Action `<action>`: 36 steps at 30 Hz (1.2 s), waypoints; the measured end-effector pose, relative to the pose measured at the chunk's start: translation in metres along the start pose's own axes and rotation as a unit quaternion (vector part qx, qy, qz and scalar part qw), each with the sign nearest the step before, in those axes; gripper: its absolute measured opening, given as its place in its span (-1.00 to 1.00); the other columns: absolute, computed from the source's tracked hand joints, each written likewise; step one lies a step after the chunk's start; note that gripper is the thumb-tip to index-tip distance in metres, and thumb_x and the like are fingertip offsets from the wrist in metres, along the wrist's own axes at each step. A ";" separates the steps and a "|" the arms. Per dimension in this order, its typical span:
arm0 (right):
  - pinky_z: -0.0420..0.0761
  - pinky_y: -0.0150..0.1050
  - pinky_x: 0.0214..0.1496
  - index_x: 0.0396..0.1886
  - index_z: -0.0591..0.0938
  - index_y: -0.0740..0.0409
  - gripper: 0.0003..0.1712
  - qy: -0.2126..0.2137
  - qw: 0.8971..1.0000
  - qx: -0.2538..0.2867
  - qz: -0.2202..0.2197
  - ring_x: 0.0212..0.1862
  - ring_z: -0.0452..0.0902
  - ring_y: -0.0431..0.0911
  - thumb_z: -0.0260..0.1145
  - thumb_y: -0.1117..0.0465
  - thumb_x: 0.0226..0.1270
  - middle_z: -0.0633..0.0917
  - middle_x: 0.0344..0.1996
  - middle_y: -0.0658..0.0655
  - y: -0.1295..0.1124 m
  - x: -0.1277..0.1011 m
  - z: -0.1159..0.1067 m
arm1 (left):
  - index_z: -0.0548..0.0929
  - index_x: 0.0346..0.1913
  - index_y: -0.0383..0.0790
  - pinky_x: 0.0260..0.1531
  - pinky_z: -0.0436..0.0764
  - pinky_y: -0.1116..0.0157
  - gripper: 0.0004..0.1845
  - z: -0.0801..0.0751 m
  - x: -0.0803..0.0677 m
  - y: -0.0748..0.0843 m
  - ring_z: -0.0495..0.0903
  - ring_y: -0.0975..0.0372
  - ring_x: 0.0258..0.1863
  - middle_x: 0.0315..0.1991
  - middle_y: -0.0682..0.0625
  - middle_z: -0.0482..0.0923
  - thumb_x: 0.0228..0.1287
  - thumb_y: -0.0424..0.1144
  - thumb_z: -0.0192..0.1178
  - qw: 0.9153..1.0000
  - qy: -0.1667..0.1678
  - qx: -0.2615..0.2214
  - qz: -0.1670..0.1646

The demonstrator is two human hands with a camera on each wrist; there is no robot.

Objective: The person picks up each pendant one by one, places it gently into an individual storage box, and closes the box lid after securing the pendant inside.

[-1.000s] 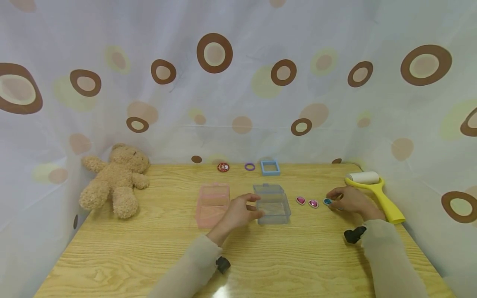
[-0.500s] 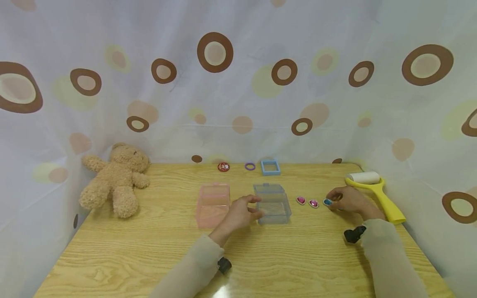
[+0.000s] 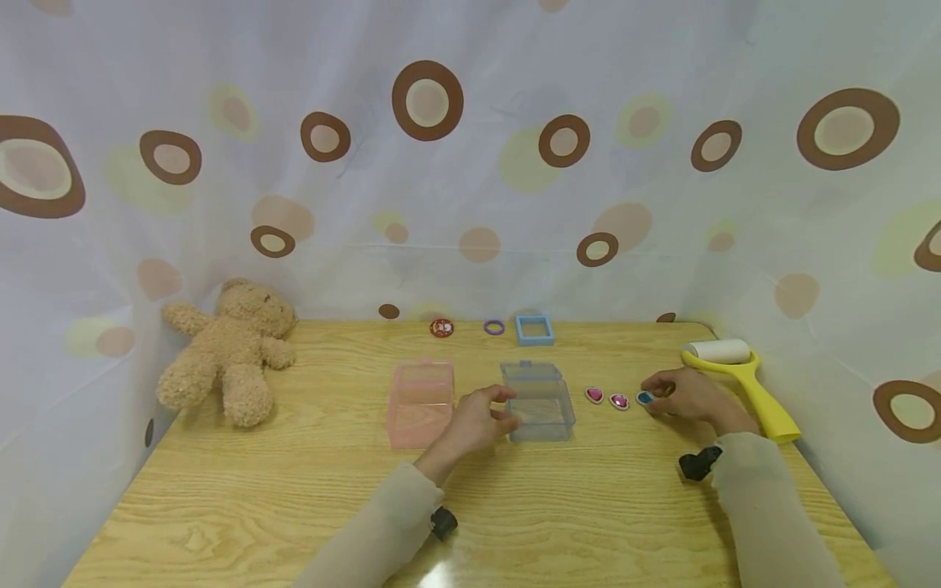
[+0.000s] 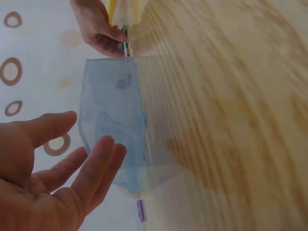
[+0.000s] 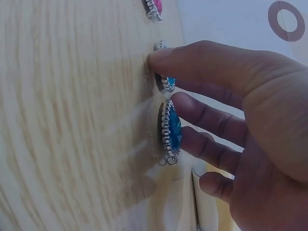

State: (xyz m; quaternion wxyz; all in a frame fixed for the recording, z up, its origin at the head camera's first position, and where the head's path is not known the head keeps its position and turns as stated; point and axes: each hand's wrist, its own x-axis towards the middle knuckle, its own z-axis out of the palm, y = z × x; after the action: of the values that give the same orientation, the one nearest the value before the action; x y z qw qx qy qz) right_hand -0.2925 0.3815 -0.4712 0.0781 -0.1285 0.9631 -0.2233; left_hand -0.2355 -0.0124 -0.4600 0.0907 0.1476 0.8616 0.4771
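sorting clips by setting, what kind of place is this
Probably a staged tabletop recording booth rather than a lived-in room: a spotted curtain encloses a wooden table on three sides, and odd props lie spread out, like a teddy bear and a lint roller.

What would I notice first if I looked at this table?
Probably the fluffy teddy bear lying at the table's far left, and the bright yellow roller at the far right. In the middle stand a pink box and a clear blue box, with the left hand by the blue one. The right hand touches shiny blue gems, next to two pink gems.
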 end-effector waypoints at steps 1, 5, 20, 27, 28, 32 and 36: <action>0.64 0.03 -0.05 0.02 0.71 0.18 -0.57 0.000 1.000 0.000 -0.004 -0.08 0.66 0.06 0.47 0.04 0.23 0.75 -0.16 0.15 0.000 0.000 0.000 | 0.58 0.24 -0.25 -0.19 0.73 0.23 -0.54 0.000 0.000 0.000 0.72 0.01 0.01 0.25 -0.21 0.56 0.29 -0.25 0.34 1.000 0.000 0.000 -0.001; 0.65 0.03 -0.06 -0.01 0.72 0.16 -0.61 0.003 1.000 -0.001 -0.017 -0.10 0.67 0.05 0.47 0.06 0.24 0.77 -0.18 0.13 0.003 0.003 0.002 | 0.58 0.24 -0.25 -0.17 0.73 0.22 -0.53 0.000 0.000 0.001 0.72 0.02 0.01 0.24 -0.21 0.56 0.29 -0.25 0.35 1.000 0.000 0.003 -0.004; 0.64 -0.03 -0.08 -0.07 0.73 0.18 -0.64 0.004 1.000 -0.004 -0.012 -0.15 0.67 0.01 0.49 0.08 0.21 0.78 -0.21 0.14 -0.008 0.001 -0.001 | 0.59 0.23 -0.25 -0.15 0.73 0.20 -0.54 0.000 0.000 0.001 0.72 0.01 0.01 0.23 -0.23 0.57 0.29 -0.25 0.35 1.000 -0.001 0.015 -0.002; 0.57 -0.16 -0.13 -0.10 0.70 0.17 -0.63 0.003 1.000 -0.004 -0.002 -0.19 0.60 -0.08 0.47 0.02 0.24 0.74 -0.25 0.09 -0.011 0.001 -0.003 | 0.58 0.24 -0.24 -0.13 0.73 0.17 -0.54 0.001 0.000 -0.001 0.72 0.00 0.02 0.22 -0.23 0.57 0.30 -0.24 0.35 1.000 -0.003 0.016 -0.004; 0.56 -0.18 -0.15 -0.10 0.70 0.16 -0.63 0.003 1.000 -0.004 -0.001 -0.21 0.58 -0.10 0.47 0.01 0.24 0.73 -0.26 0.08 -0.013 0.001 -0.003 | 0.58 0.24 -0.24 -0.13 0.73 0.17 -0.54 0.001 0.000 -0.001 0.72 0.00 0.02 0.22 -0.22 0.57 0.30 -0.24 0.35 1.000 -0.003 0.017 -0.004; 0.52 -0.24 -0.21 -0.04 0.68 0.16 -0.61 0.001 1.000 0.007 0.002 -0.25 0.51 -0.14 0.44 0.00 0.27 0.69 -0.24 0.07 -0.018 0.001 -0.006 | 0.57 0.25 -0.24 -0.14 0.73 0.17 -0.53 0.000 0.000 -0.001 0.71 -0.02 0.03 0.23 -0.22 0.57 0.31 -0.24 0.34 1.000 -0.007 0.012 -0.006; 0.53 -0.26 -0.27 -0.01 0.66 0.12 -0.60 0.002 1.000 0.021 0.004 -0.24 0.52 -0.14 0.41 -0.02 0.29 0.69 -0.20 0.09 -0.024 0.001 -0.010 | 0.57 0.25 -0.25 -0.13 0.73 0.16 -0.54 0.000 0.000 -0.001 0.70 -0.04 0.04 0.23 -0.23 0.57 0.31 -0.25 0.34 1.000 -0.008 0.007 -0.004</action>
State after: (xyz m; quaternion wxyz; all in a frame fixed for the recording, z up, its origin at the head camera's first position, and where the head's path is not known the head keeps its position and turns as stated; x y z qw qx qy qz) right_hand -0.2901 0.3648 -0.4522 0.0801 -0.1229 0.9588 -0.2435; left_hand -0.2357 -0.0126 -0.4610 0.0989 0.1484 0.8650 0.4690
